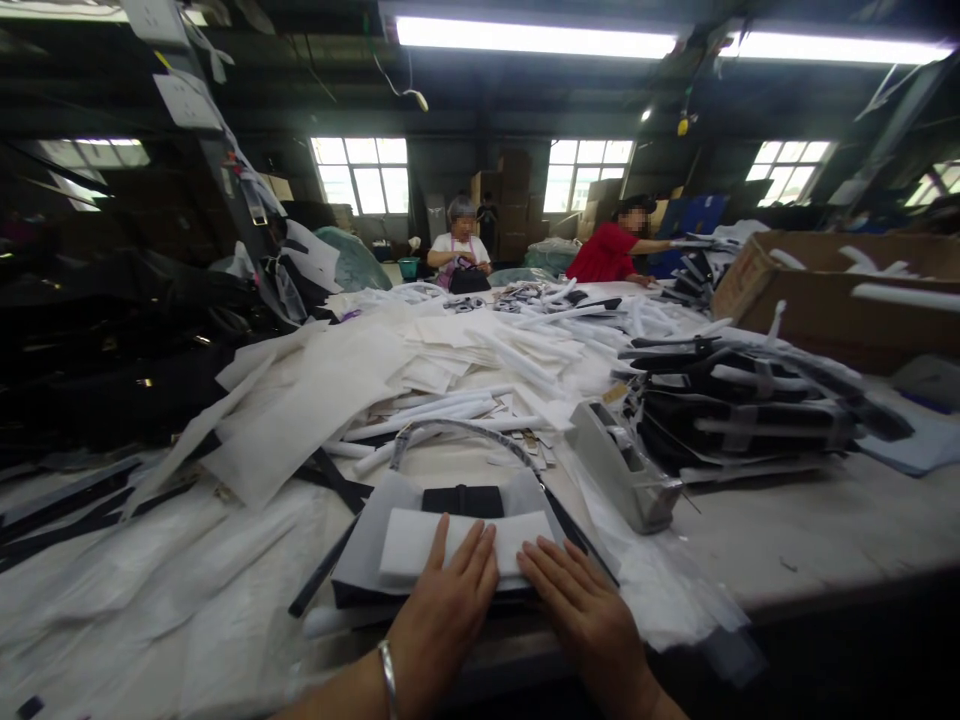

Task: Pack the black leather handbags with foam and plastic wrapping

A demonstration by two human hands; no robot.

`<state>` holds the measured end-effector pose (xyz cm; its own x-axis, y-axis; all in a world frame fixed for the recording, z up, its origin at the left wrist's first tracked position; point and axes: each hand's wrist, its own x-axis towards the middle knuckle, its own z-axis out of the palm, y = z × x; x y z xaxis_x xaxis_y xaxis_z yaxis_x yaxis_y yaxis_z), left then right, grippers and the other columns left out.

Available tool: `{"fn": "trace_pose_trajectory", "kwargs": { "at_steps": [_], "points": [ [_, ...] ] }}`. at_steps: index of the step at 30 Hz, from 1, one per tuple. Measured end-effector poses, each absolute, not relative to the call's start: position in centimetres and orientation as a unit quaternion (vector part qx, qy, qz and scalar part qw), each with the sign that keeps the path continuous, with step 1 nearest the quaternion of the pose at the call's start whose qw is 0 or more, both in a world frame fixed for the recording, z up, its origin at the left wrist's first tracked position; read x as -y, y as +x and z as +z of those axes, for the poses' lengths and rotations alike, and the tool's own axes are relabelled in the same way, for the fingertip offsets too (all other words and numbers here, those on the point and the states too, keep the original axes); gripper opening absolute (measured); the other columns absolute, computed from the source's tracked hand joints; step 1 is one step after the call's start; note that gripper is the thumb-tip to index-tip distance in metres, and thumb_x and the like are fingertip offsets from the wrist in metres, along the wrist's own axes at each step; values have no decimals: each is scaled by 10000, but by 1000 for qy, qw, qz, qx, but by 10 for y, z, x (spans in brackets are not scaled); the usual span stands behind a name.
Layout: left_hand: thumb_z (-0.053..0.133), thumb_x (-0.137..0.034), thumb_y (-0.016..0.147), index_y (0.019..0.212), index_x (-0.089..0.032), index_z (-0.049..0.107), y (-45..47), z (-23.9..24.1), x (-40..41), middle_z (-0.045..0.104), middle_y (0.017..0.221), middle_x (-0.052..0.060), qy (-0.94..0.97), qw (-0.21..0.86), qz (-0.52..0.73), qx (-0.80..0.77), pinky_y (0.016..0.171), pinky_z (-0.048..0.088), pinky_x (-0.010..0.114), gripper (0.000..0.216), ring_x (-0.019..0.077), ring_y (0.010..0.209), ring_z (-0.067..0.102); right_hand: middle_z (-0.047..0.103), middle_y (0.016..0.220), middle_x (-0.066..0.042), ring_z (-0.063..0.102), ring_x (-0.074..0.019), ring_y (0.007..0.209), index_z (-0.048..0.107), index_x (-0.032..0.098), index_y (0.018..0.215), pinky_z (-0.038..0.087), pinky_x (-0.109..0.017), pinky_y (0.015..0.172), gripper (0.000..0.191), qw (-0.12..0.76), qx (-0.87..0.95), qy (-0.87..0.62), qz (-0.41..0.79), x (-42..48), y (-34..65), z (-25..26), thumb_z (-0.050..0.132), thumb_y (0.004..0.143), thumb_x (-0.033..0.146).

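In front of me lies a black handbag (462, 500) with a wrapped, arched handle (469, 427) pointing away from me. A translucent white sheet (367, 565) covers most of its front. On top rests a white foam pad (405, 545). My left hand (454, 600), with a silver bangle on the wrist, lies flat on the pad with its fingers stretched out. At the pad's right lower edge my right hand (585, 610) also lies flat, fingers extended. Neither hand grasps anything.
A grey tape dispenser (626, 470) stands right of the bag, beside stacked wrapped black bags (750, 400). White paper sheets (322, 400) and foam tubes (442, 410) are heaped ahead. A cardboard box (817, 320) is at right. Two people (459, 245) work across the table.
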<state>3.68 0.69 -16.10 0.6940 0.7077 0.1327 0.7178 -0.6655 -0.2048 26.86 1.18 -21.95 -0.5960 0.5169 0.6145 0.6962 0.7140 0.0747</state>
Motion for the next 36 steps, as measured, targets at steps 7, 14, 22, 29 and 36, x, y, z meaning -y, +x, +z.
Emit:
{"fn": "trace_pose_trajectory", "kwargs": {
  "at_steps": [7, 14, 22, 29, 36],
  "points": [
    [483, -85, 871, 1441, -121, 403, 37, -172, -16, 487, 1455, 177, -929, 87, -49, 357, 1108, 409, 437, 576, 289, 1345, 463, 612, 1340, -50, 571, -233, 1248, 448, 192, 1436, 497, -433, 1051, 506, 311, 873, -352, -134, -14, 266, -220, 453, 950, 50],
    [335, 51, 860, 1505, -180, 297, 28, -198, -14, 475, 1480, 108, -913, 143, -106, 367, 1081, 452, 421, 686, 233, 1370, 430, 696, 1235, -31, 631, -237, 1173, 568, 269, 1343, 482, -409, 1060, 493, 414, 813, -406, -56, 18, 274, -224, 576, 885, 87],
    [361, 79, 806, 1518, -184, 273, 28, -194, -14, 453, 1489, 144, -916, 116, -91, 373, 1090, 437, 455, 764, 268, 1369, 425, 704, 1179, -124, 743, -303, 874, 638, 197, 1131, 637, -358, 693, 562, 497, 356, -621, 491, 57, 270, -232, 684, 758, 615],
    [380, 52, 842, 1503, -176, 305, 28, -192, -15, 477, 1471, 147, -917, 107, -100, 371, 1095, 431, 456, 703, 269, 1356, 445, 642, 1308, -105, 568, -281, 1240, 580, 254, 1291, 445, -483, 1058, 525, 526, 273, -477, 649, 48, 277, -207, 705, 816, 438],
    [385, 34, 873, 1495, -179, 313, 24, -188, -15, 486, 1466, 137, -917, 103, -121, 365, 1088, 444, 450, 661, 251, 1345, 466, 701, 1204, -121, 689, -279, 1068, 720, 199, 1115, 529, -462, 956, 318, 500, 329, -479, 642, 37, 273, -200, 574, 858, 316]
  ]
}}
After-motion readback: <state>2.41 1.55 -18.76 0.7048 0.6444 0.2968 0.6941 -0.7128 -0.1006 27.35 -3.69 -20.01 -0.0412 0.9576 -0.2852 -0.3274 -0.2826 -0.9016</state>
